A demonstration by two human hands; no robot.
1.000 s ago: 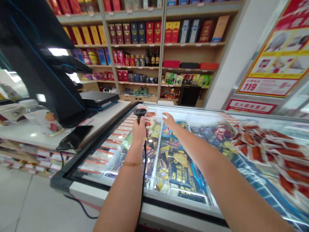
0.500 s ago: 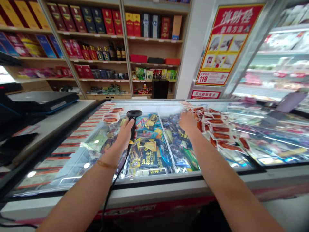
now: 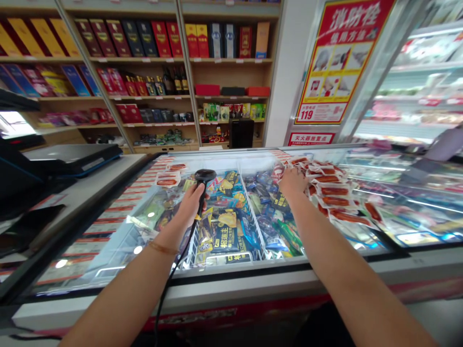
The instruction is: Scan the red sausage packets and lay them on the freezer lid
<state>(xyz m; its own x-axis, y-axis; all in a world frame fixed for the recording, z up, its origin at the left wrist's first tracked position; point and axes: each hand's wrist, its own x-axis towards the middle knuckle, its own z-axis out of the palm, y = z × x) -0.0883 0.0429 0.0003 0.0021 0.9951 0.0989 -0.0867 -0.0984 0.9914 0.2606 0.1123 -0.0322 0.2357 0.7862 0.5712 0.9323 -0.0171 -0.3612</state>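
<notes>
My left hand is closed round the handle of a black barcode scanner, its head upward and its cord hanging down toward me. Over the freezer's glass top, my right hand reaches to the left side of a pile of sausage packs, clear packs with reddish-brown sausages. Its fingers curl down on a pack there; the fingertips are partly hidden. Two more sausage packs lie apart on the left part of the glass. Beneath the glass, bagged frozen goods fill wire baskets.
A counter with a flat scale-like device stands to the left. Shelves of boxes and bottles line the back wall. A red fire-hydrant poster hangs beside a glass-fronted display cooler. The scanner cord crosses the freezer's front edge.
The view has shifted slightly. My right hand stays at the left side of the sausage pile, its fingers among the packs. My left hand keeps hold of the barcode scanner.
</notes>
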